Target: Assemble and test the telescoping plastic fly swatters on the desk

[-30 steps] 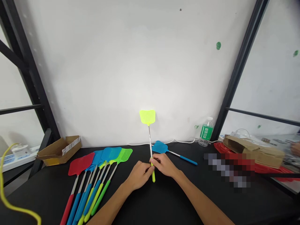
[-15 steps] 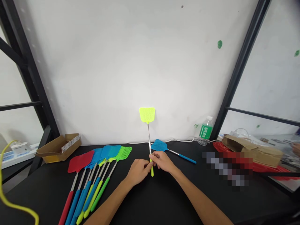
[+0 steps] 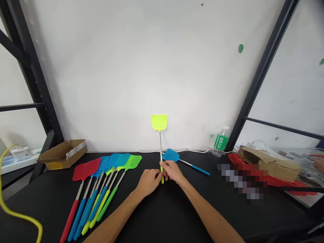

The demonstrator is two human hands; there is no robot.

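Note:
A yellow-green fly swatter (image 3: 159, 122) stands upright in front of me, its meshed head raised against the white wall. My right hand (image 3: 172, 171) is closed round the top of its grip, where the metal rod begins. Lower on the same grip, the fingers of my left hand (image 3: 150, 182) are closed against it. Just behind my right hand lies a blue fly swatter (image 3: 171, 155), its handle pointing right. To the left, several red, blue, yellow-green and green fly swatters (image 3: 118, 160) lie side by side, heads overlapping and handles toward me.
An open cardboard box (image 3: 62, 155) sits at the back left, and a yellow cable (image 3: 21, 217) hangs in front on that side. At the back right stands a water bottle (image 3: 221, 141). Further right, a torn carton (image 3: 270, 162) rests on red plastic; another person's hand (image 3: 318, 162) shows at the edge.
The view has shifted slightly. Both hands keep hold of the yellow-green fly swatter, which stays upright in nearly the same place.

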